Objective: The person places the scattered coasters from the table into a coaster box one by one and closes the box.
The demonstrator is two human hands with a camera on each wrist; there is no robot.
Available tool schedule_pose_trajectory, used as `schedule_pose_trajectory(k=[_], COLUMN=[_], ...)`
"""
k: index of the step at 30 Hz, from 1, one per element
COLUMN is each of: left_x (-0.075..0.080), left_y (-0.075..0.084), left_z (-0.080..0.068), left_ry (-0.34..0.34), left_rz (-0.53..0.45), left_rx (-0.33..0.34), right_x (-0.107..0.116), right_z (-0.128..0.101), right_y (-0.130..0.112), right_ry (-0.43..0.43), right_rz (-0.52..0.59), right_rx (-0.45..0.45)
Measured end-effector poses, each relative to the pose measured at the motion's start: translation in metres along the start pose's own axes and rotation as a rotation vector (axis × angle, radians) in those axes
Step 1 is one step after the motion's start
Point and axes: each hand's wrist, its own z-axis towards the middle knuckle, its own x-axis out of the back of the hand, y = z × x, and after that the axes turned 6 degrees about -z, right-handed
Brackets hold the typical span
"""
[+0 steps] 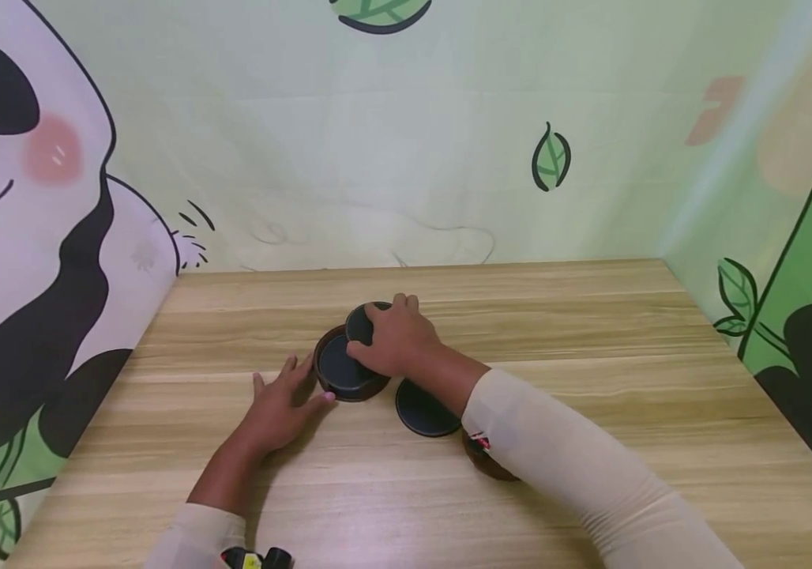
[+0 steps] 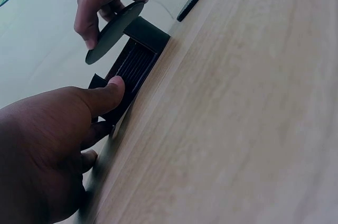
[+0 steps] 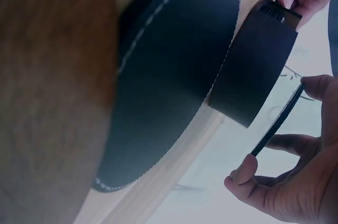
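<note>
My right hand (image 1: 402, 340) pinches a thin round dark coaster (image 2: 113, 34) at its edges between thumb and fingers. That coaster is tilted and raised above a round coaster holder (image 1: 352, 393). Inside the holder, a stack of coasters (image 2: 138, 64) shows through the gap in its side wall. My left hand (image 1: 281, 411) grips the holder's near left side, thumb at the gap and fingers behind the wall. Right of the holder, another dark coaster (image 1: 426, 412) lies flat on the table, its pale stitched edge plain in the right wrist view.
Partly under my right sleeve (image 1: 555, 442), a brown round object (image 1: 487, 462) rests on the wooden table (image 1: 349, 490). A wall (image 1: 449, 158) with painted leaves rises behind the table's back edge, with a panda picture (image 1: 43, 197) at the left.
</note>
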Motion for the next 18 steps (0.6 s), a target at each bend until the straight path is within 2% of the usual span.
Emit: schedule_pose_trajectory(k=[13, 18], left_x=[0.001, -0.002], left_y=[-0.001, -0.003], left_z=[-0.001, 0.0], left_ry=[0.009, 0.044], left_rz=[0.002, -0.014], left_rx=[-0.018, -0.059], right_x=[-0.008, -0.011], right_z=[-0.002, -0.003], right_y=[-0.019, -0.025], right_ry=[-0.01, -0.006], right_rz=[-0.098, -0.121], right_rx=[0.102, 0.132])
